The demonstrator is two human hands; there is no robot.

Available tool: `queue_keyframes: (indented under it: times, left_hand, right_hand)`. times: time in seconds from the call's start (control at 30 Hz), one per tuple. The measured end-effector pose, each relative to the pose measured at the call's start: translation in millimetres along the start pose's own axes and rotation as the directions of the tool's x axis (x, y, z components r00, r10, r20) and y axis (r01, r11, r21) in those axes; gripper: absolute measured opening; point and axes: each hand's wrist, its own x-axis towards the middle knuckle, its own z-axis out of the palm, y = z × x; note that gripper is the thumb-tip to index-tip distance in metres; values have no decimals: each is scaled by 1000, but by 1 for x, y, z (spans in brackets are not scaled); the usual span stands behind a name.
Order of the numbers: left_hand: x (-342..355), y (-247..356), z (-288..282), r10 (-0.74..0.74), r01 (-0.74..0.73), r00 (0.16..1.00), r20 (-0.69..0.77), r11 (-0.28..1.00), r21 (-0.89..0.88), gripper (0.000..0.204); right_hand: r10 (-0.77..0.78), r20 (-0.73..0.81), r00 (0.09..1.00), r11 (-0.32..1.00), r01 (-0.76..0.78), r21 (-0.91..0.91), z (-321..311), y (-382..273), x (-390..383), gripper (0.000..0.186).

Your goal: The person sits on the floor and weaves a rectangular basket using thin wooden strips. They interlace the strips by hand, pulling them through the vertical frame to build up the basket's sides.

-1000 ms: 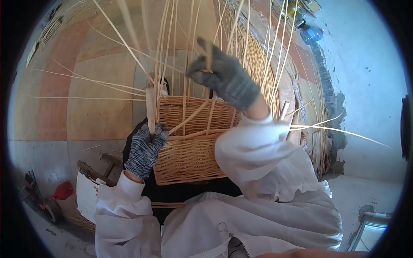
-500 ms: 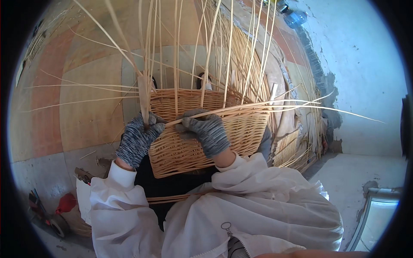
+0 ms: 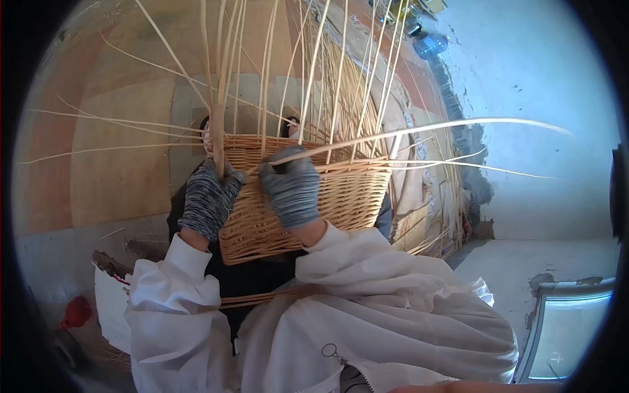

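A half-woven wicker basket (image 3: 314,216) stands in front of me, with tall upright stakes (image 3: 264,98) rising from its rim. My left hand (image 3: 211,200), in a grey knitted glove, is closed round the foot of a thick corner stake (image 3: 218,141) at the basket's left corner. My right hand (image 3: 290,193), gloved too, grips a long wicker rod (image 3: 426,133) near its left end. That rod slants up to the right across the stakes, raised above the rim. Other rods (image 3: 452,162) lie along the rim and jut past the right corner. The fingertips of both hands are partly hidden.
Loose rods (image 3: 118,121) stick out to the left over the tiled floor (image 3: 118,180). A heap of long wicker (image 3: 341,72) lies beyond the basket, beside a pale wall (image 3: 537,183). A blue plastic bottle (image 3: 430,44) is at the far right, a red object (image 3: 76,312) at the lower left.
My right hand has moved up slightly and turned, lifting one rod away from the others along the rim. My left hand stays at the corner stake. The whole view has shifted a little.
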Motion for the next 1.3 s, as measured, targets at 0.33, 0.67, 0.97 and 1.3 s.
queue_keyframes:
  times: [0.33, 0.67, 0.97, 1.3]
  left_hand:
    - [1, 7, 9, -93, 127, 983, -159, 968, 217, 31]
    - [15, 12, -16, -260, 294, 942, 214, 945, -143, 33]
    - [-12, 90, -17, 367, -344, 847, -384, 930, 131, 24]
    - [27, 32, 38, 189, -190, 980, 61, 804, 563, 31]
  right_hand:
    - [-18, 614, 789, 523, 531, -667, 21, -43, 168, 38]
    - [184, 239, 953, 419, -296, 858, -100, 69, 32, 21]
    - [282, 111, 953, 275, -191, 942, -87, 108, 36, 23]
    - [190, 212, 959, 95, -232, 968, -95, 80, 37, 25]
